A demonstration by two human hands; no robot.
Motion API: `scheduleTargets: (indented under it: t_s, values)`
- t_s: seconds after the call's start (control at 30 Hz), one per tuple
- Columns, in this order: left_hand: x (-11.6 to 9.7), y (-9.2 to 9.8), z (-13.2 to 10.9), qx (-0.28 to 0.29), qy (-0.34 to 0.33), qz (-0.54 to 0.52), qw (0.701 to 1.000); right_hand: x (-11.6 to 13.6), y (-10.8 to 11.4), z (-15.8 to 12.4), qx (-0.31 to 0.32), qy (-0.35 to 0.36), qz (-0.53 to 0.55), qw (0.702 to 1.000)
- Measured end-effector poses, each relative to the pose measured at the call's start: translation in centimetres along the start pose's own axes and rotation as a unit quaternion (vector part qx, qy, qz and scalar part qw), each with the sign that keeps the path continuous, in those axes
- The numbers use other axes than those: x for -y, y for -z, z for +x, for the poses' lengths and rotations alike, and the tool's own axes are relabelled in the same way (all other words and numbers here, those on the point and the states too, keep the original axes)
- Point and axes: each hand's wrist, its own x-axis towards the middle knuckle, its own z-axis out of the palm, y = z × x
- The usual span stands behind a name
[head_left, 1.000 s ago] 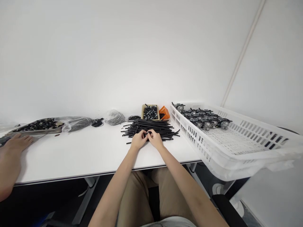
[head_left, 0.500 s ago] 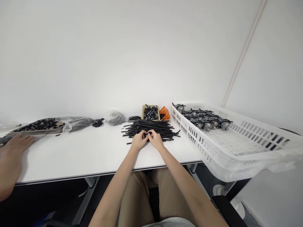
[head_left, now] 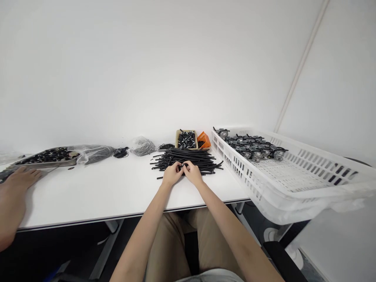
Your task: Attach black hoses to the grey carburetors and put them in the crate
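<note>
My left hand point(head_left: 172, 174) and my right hand point(head_left: 193, 172) meet at the near edge of a pile of black tubes point(head_left: 188, 158) on the white table point(head_left: 111, 192). Both hands are closed in a pinch around a small black and grey part point(head_left: 183, 166) held between their fingertips. Behind the pile stands a small tan box point(head_left: 186, 139) filled with dark round parts, with an orange scoop point(head_left: 203, 140) beside it.
A large white slotted crate point(head_left: 282, 172) with several grey assemblies point(head_left: 252, 147) sits at the right. Clear bags of dark parts point(head_left: 96, 152) point(head_left: 142, 145) and a tray point(head_left: 47, 156) lie at the back left. Another person's hand point(head_left: 17, 180) rests on the table's left end.
</note>
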Motion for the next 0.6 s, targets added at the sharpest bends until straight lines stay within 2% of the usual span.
scheduleTargets:
  t_s: [0.6]
  values:
    - [-0.29, 0.18, -0.06, 0.002, 0.003, -0.006, 1.000, -0.09, -0.06, -0.01, 0.003, 0.001, 0.002, 1.000]
